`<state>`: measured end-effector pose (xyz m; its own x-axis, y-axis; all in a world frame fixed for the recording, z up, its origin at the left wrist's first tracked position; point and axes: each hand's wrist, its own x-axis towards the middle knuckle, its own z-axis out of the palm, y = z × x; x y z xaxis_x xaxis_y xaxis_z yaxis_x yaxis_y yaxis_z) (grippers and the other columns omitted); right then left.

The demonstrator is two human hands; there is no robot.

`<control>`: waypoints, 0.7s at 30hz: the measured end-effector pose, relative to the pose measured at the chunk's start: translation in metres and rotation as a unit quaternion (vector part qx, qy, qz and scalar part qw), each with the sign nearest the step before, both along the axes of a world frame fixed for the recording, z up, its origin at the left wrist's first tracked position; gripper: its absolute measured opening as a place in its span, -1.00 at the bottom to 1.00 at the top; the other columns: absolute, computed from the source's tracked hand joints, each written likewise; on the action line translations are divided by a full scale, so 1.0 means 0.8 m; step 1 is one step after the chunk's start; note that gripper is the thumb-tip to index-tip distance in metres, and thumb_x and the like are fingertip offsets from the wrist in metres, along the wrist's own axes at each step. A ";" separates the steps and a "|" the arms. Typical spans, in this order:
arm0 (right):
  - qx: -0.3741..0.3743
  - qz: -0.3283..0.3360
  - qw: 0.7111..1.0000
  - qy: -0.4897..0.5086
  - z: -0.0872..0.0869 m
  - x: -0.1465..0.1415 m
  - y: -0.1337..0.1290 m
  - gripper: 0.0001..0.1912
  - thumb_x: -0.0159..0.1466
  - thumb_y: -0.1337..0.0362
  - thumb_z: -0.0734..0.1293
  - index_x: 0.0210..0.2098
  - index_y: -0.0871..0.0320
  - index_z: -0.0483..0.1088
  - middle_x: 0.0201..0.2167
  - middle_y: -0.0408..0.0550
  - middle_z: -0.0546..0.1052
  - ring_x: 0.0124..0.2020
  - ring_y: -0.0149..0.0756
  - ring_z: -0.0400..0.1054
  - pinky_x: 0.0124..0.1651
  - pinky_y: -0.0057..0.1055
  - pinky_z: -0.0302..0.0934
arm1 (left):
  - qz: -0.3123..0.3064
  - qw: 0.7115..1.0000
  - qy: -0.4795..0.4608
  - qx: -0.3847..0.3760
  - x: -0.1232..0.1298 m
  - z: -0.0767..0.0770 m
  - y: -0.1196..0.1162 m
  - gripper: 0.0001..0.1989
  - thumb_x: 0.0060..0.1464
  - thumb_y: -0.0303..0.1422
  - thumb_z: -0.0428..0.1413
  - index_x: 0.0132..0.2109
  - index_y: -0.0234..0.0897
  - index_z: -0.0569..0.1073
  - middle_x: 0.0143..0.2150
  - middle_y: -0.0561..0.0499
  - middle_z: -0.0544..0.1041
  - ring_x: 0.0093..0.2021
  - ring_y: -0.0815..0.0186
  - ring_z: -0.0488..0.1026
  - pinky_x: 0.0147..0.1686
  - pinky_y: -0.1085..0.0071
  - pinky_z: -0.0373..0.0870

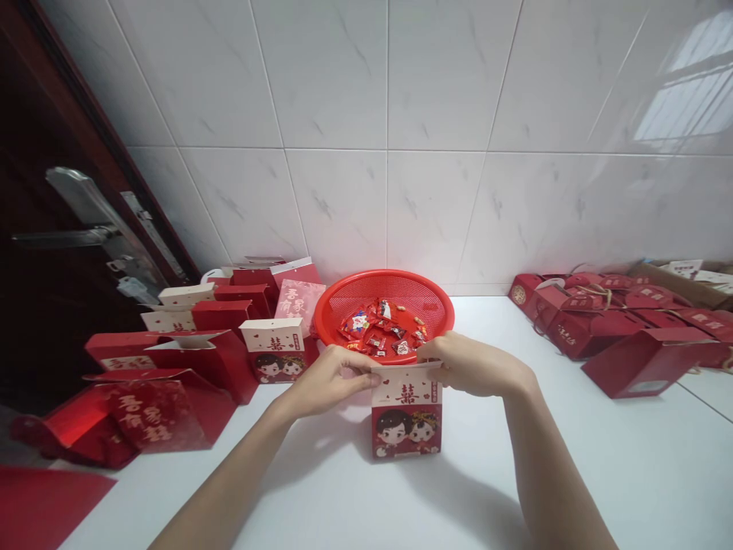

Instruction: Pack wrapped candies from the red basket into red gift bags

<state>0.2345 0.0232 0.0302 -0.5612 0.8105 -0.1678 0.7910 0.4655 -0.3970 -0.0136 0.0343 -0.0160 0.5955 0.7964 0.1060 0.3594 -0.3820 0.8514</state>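
A small red and white box (406, 412) with two cartoon figures stands upright on the white table, at the middle front. My left hand (337, 378) pinches the top left corner of its white upper part between thumb and fingers. At the top right corner my right hand (466, 363) is closed on the box edge, its fingertips partly hidden behind the white panel. Just behind the box sits a red plastic basket (385, 281) holding wrapped candies (381, 328).
Several red and white boxes (275, 351) stand in rows at the left, near a dark door (51, 290) with a metal handle. Many red boxes (601, 321) are grouped at the right, with a cardboard carton behind them. A tiled wall (343, 206) rises behind the table (321, 489).
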 end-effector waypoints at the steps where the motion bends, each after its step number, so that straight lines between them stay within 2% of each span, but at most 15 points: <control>1: 0.003 0.001 1.000 0.016 0.002 0.002 0.000 -0.74 0.19 0.55 0.18 -0.53 0.14 0.10 -0.59 -0.23 0.22 -0.57 -0.47 0.04 -0.51 -0.40 -0.11 | 0.012 1.000 -0.016 -0.002 -0.001 0.000 0.001 -0.83 0.14 -0.28 0.19 -0.29 -0.24 0.65 -0.30 -0.02 0.66 -0.24 0.24 0.53 -0.18 0.40 0.37; 3: 0.015 0.005 0.997 0.074 0.006 0.007 0.000 -0.78 0.21 0.53 0.20 -0.50 0.15 0.21 -0.55 -0.22 0.32 -0.54 -0.46 0.14 -0.48 -0.42 -0.01 | 0.046 0.997 -0.066 -0.007 -0.002 0.000 0.003 -0.82 0.11 -0.25 0.22 -0.30 -0.25 0.66 -0.31 -0.04 0.66 -0.25 0.23 0.52 -0.20 0.39 0.40; 6: 0.032 0.022 0.979 0.199 0.011 0.016 0.000 -0.91 0.31 0.38 0.26 -0.33 0.17 0.38 -0.40 -0.13 0.49 -0.40 -0.39 0.33 -0.36 -0.42 0.19 | 0.110 0.980 -0.163 -0.014 -0.001 0.002 0.002 -0.80 0.07 -0.22 0.25 -0.32 -0.25 0.66 -0.35 -0.03 0.64 -0.31 0.27 0.50 -0.28 0.42 0.42; 9: 0.028 0.034 0.952 0.303 0.012 0.018 0.002 -0.82 0.35 0.19 0.30 -0.20 0.19 0.44 -0.28 -0.04 0.55 -0.32 -0.35 0.41 -0.28 -0.39 0.29 | 0.161 0.959 -0.231 -0.016 0.003 0.006 -0.004 -0.79 0.03 -0.20 0.28 -0.33 -0.26 0.66 -0.38 -0.02 0.61 -0.35 0.30 0.47 -0.33 0.44 0.41; 11: 0.010 0.043 0.940 0.338 0.010 0.017 0.005 -0.77 0.34 0.14 0.32 -0.16 0.19 0.44 -0.24 -0.02 0.56 -0.27 -0.33 0.43 -0.25 -0.38 0.33 | 0.183 0.950 -0.254 -0.020 0.005 0.008 -0.008 -0.77 0.02 -0.18 0.29 -0.36 -0.28 0.65 -0.40 -0.01 0.59 -0.37 0.32 0.45 -0.34 0.45 0.39; 15: -0.037 0.061 0.921 0.382 0.003 0.012 0.012 -0.78 0.31 0.15 0.37 -0.24 0.21 0.44 -0.30 -0.06 0.53 -0.31 -0.36 0.44 -0.27 -0.41 0.35 | 0.204 0.940 -0.270 -0.034 0.006 0.010 -0.012 -0.74 0.01 -0.17 0.30 -0.41 -0.30 0.62 -0.46 0.02 0.54 -0.40 0.34 0.41 -0.36 0.47 0.36; 18: -0.073 0.047 0.908 0.410 -0.002 0.012 0.018 -0.76 0.25 0.15 0.43 -0.30 0.23 0.43 -0.40 -0.10 0.50 -0.39 -0.42 0.40 -0.40 -0.49 0.29 | 0.195 0.938 -0.281 -0.054 0.005 0.012 -0.013 -0.74 -0.01 -0.18 0.32 -0.43 -0.31 0.61 -0.45 0.00 0.56 -0.39 0.32 0.43 -0.36 0.45 0.37; 21: -0.111 0.035 0.899 0.422 -0.005 0.014 0.022 -0.74 0.22 0.16 0.45 -0.27 0.23 0.44 -0.45 -0.11 0.50 -0.45 -0.45 0.36 -0.53 -0.55 0.19 | 0.181 0.939 -0.286 -0.066 0.004 0.016 -0.014 -0.74 -0.02 -0.19 0.31 -0.47 -0.31 0.61 -0.44 -0.02 0.58 -0.38 0.30 0.45 -0.34 0.43 0.38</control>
<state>0.2456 0.0409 0.0259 -0.6132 0.7671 0.1887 0.1359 0.3377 -0.9314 -0.0105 0.0234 -0.0031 0.1592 0.9644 0.2112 -0.0847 -0.1998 0.9762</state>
